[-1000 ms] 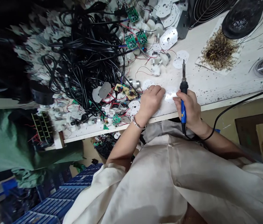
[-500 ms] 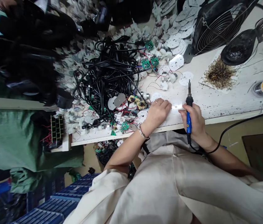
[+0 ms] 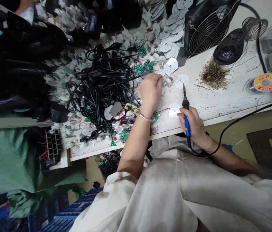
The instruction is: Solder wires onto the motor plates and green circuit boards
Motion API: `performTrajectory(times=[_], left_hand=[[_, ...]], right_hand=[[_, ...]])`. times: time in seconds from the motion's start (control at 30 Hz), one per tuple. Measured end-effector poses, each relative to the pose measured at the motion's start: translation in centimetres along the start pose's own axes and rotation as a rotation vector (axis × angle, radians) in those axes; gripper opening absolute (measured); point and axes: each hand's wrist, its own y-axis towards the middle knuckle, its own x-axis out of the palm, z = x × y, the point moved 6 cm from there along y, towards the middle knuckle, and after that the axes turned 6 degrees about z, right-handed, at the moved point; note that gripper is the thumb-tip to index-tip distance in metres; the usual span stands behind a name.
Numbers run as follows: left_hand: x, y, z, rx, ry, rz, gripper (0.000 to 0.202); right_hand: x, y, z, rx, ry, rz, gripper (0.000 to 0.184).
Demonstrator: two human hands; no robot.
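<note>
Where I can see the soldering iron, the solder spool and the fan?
soldering iron (image 3: 187, 126), head view, on the blue handle
solder spool (image 3: 266, 82), head view, on the yellow label
fan (image 3: 209, 32), head view, on the wire guard

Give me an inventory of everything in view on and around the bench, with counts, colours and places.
workbench: one, white, speckled, across the view
cable tangle: one, black, left of bench
circuit boards: several, green, around the cables
perforated plates: many, white, far edge near fan
fan: one, black, far edge
solder spool: one, yellow label, right of bench
paper sheet: one, white, brown debris, near fan
crates: several, blue, floor, lower left
soldering iron: one, blue handle, in right hand
left hand: bare, over parts mid-bench
right hand: bare, gripping iron
</note>
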Motion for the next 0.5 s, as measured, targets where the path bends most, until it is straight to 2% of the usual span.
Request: performTrajectory(times=[0.07,0.17,0.23,0.27,0.3,0.37,0.5], left_hand=[[-0.4,1.0,-2.2,-0.088,-0.153,0.016,0.030],[-0.8,3.0,-6.5,-0.208,-0.365,0.051,0.048],[-0.7,4.0,-8.5,-0.214,-0.418,0.098,0.055],[-0.6,4.2,-8.9,-0.188,-0.409,0.129,0.056],[-0.5,4.2,-8.6,-0.140,-0.371,0.154,0.056],[0.0,3.7,-6.6,-0.010,-0.221,0.147,0.052],[1.4,2.0,-0.8,0.184,0.066,-0.060,0.037]], right_hand=[[-0.1,0.1,-0.3,-0.024,0.017,-0.007,0.027],[-0.2,0.1,-0.5,-0.037,0.038,-0.026,0.029],[-0.3,0.1,-0.7,-0.046,0.048,-0.034,0.030],[-0.3,0.0,-0.7,-0.051,0.049,-0.032,0.030],[-0.3,0.0,-0.8,-0.052,0.049,-0.028,0.030],[-0.2,0.0,-0.7,-0.044,0.055,-0.027,0.030],[-0.1,-0.1,-0.6,-0.014,0.078,-0.028,0.030]])
